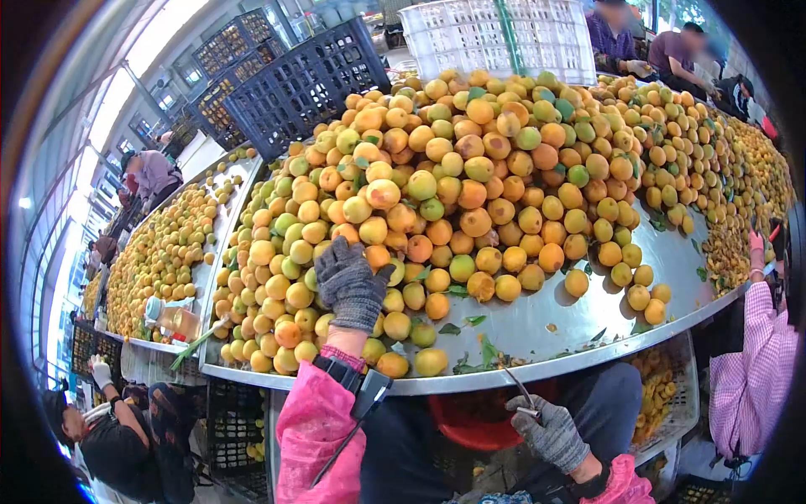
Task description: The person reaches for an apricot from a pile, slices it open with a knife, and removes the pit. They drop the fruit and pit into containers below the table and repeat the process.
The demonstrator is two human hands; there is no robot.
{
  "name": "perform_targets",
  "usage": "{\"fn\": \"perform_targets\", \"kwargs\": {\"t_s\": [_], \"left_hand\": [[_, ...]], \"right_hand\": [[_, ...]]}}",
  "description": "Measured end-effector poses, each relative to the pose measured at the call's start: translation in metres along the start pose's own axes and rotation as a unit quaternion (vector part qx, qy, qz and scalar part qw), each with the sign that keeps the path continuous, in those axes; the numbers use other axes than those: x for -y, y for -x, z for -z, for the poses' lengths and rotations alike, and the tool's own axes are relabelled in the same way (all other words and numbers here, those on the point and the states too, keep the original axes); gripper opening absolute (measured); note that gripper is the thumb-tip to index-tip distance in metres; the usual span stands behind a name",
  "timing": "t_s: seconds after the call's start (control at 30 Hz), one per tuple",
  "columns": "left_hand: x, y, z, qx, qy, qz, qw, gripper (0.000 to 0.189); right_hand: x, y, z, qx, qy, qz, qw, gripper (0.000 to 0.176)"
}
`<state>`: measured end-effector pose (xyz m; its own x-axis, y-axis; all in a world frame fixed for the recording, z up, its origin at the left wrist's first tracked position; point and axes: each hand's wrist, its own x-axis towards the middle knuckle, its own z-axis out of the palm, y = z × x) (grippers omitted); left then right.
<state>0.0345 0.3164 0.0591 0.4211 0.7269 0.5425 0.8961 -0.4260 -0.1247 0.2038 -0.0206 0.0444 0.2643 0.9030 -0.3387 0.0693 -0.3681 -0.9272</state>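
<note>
My left hand [348, 284], in a grey knitted glove, lies on the near left slope of a large heap of apricots [457, 197]. Its fingers are stretched over the fruit and the thumb stands apart; the palm side is hidden. Low at the right, just off the table's front edge, my right hand [552, 435] wears a matching glove. It is closed around a small knife [522, 390], whose thin blade points up and left toward the metal rim. Part of a red basin [478, 433] shows below the edge, left of that hand.
The metal table [537, 323] has a raised rim and scattered leaves. Crates stand behind the heap, one dark [306, 88] and one white [495, 38]. A crate of cut fruit [655, 395] sits at the lower right. Co-workers are at both sides, one in a pink checked sleeve [756, 323].
</note>
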Motion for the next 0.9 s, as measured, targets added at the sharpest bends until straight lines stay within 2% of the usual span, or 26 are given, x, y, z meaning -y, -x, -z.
{"fn": "perform_targets", "kwargs": {"t_s": [0.07, 0.2, 0.23, 0.3, 0.33, 0.37, 0.4, 0.47, 0.5, 0.6, 0.63, 0.7, 0.73, 0.8, 0.9], "left_hand": [[-0.006, 0.0, -0.008, 0.001, -0.028, 0.015, 0.999, 0.065], [-0.003, 0.015, 0.014, -0.018, 0.032, -0.033, 0.999, 0.058], [-0.006, 0.021, 0.029, -0.016, 0.131, -0.036, 0.991, 0.054], [-0.015, 0.041, 0.058, 0.012, 0.275, -0.013, 0.961, 0.046], [-0.015, 0.057, 0.055, 0.099, 0.396, 0.031, 0.912, 0.047], [-0.024, 0.07, 0.071, 0.157, 0.565, 0.109, 0.803, 0.044], [-0.039, 0.082, 0.091, 0.209, 0.705, 0.182, 0.653, 0.042], [-0.063, 0.108, 0.111, 0.211, 0.796, 0.267, 0.501, 0.052], [-0.073, 0.123, 0.111, 0.208, 0.827, 0.263, 0.451, 0.054], [-0.101, 0.15, 0.134, 0.229, 0.858, 0.299, 0.349, 0.054], [-0.111, 0.156, 0.14, 0.23, 0.86, 0.297, 0.345, 0.054], [-0.125, 0.167, 0.151, 0.205, 0.821, 0.314, 0.431, 0.051], [-0.126, 0.17, 0.153, 0.203, 0.823, 0.312, 0.428, 0.051], [-0.128, 0.177, 0.158, 0.211, 0.798, 0.279, 0.491, 0.043], [-0.132, 0.184, 0.163, 0.204, 0.814, 0.292, 0.46, 0.039]], "right_hand": [[0.011, 0.001, 0.0, -0.02, 0.034, 0.019, 0.999, 0.026], [0.003, 0.004, 0.001, -0.058, 0.09, 0.051, 0.993, 0.03], [0.005, 0.005, 0.002, -0.06, 0.09, 0.052, 0.993, 0.03], [0.01, 0.008, 0.003, -0.052, -0.104, -0.006, 0.993, 0.029], [0.014, 0.009, 0.003, -0.053, -0.104, -0.005, 0.993, 0.029], [0.019, 0.009, 0.001, -0.054, -0.125, 0.012, 0.991, 0.028], [0.023, 0.01, -0.002, -0.055, -0.146, 0.027, 0.987, 0.027], [0.028, 0.012, -0.009, -0.062, -0.129, 0.048, 0.989, 0.026], [0.034, 0.014, -0.012, -0.062, -0.105, 0.077, 0.99, 0.026], [0.036, 0.02, -0.02, -0.068, -0.046, 0.122, 0.989, 0.024], [0.033, 0.023, -0.023, -0.07, -0.015, 0.132, 0.989, 0.023], [0.036, 0.03, -0.025, -0.074, 0.018, 0.121, 0.99, 0.022], [0.036, 0.034, -0.023, -0.077, 0.022, 0.122, 0.989, 0.022], [0.033, 0.04, -0.021, -0.105, 0.026, 0.14, 0.984, 0.022], [0.031, 0.043, -0.017, -0.094, 0.064, 0.161, 0.98, 0.02]]}}
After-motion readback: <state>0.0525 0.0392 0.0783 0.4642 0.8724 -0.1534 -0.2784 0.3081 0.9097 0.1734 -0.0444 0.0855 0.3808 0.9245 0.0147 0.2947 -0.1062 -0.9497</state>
